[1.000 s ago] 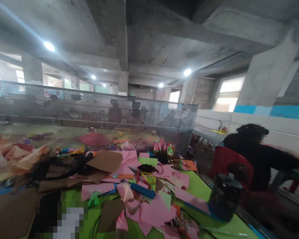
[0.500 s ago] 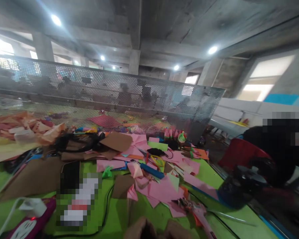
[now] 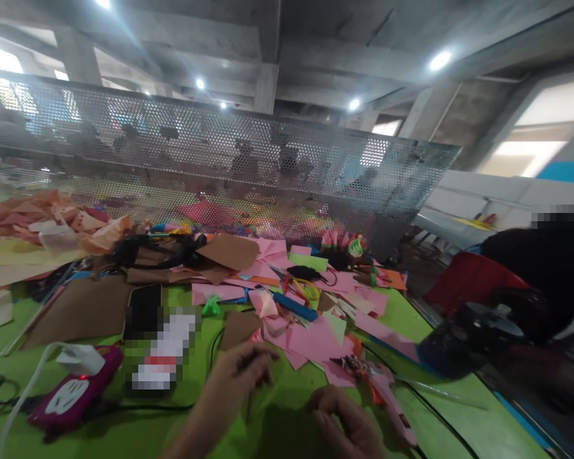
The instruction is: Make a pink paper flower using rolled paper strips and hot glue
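Above the green table, my left hand (image 3: 246,370) reaches in from the bottom, fingers loosely bent and pointing right, with nothing visible in them. Just behind its knuckles a pink and white striped piece (image 3: 256,335) shows in part; whether the hand touches it I cannot tell. Lower right, my right hand (image 3: 347,421) is loosely curled, thumb and fingers a little apart, no object seen between them. Close to its right lies a pink glue gun (image 3: 385,395), its dark nozzle pointing left. Pink paper sheets (image 3: 310,341) spread ahead of both hands.
At left are a purple power strip (image 3: 74,398) with a white plug and a black phone (image 3: 144,309). Brown card (image 3: 81,309), a green swirl-topped piece (image 3: 356,247) and a blue tool (image 3: 295,306) lie around. A perforated metal screen (image 3: 249,159) stands behind; a person sits at right.
My hands have come further into view and moved apart. The left one has risen toward the striped piece. The view has tilted down slightly.
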Available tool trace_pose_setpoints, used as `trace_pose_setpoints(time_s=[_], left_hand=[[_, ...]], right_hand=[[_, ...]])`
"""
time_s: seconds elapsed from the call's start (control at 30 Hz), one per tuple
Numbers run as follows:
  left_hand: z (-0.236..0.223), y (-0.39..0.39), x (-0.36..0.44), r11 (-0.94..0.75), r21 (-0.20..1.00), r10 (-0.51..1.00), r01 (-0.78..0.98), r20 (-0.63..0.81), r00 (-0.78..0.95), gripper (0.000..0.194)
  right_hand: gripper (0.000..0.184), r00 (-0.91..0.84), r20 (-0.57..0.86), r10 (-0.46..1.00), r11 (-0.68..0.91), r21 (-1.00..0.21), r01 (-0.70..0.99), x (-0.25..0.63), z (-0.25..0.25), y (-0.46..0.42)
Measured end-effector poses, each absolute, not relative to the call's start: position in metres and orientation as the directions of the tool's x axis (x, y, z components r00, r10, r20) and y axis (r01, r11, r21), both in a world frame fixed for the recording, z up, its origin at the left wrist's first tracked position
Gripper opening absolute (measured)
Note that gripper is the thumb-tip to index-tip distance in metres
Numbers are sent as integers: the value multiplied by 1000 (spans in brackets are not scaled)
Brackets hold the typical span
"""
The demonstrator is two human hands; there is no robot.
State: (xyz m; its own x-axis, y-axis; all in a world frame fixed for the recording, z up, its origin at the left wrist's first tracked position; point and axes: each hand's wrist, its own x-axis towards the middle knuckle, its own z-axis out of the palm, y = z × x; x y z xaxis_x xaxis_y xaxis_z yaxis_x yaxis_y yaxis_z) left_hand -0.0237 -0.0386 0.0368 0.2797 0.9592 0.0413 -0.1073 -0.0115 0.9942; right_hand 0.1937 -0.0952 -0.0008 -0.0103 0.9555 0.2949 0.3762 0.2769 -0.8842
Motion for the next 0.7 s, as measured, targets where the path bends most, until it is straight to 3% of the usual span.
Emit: trace_pose_setpoints(time_s=[0.13,0.37,0.6,0.7], left_hand=[[44,8,-42,-175,960,984,217,174,27,30],[28,55,-32,-114,848,992,517,129,8,29],[34,68,0,-54,644,996,764,88,-4,59],[36,73,13,-26,596,997,802,79,-27,61]], right_hand=[[35,6,274,962,252,-893,373,189,-1,-97],[35,16,226,974,198,-883,427,190,-6,-99],[27,79,308,948,236,-849,473,194,-13,-99],[19,8,338,941,300,-845,443,197,-21,-97]])
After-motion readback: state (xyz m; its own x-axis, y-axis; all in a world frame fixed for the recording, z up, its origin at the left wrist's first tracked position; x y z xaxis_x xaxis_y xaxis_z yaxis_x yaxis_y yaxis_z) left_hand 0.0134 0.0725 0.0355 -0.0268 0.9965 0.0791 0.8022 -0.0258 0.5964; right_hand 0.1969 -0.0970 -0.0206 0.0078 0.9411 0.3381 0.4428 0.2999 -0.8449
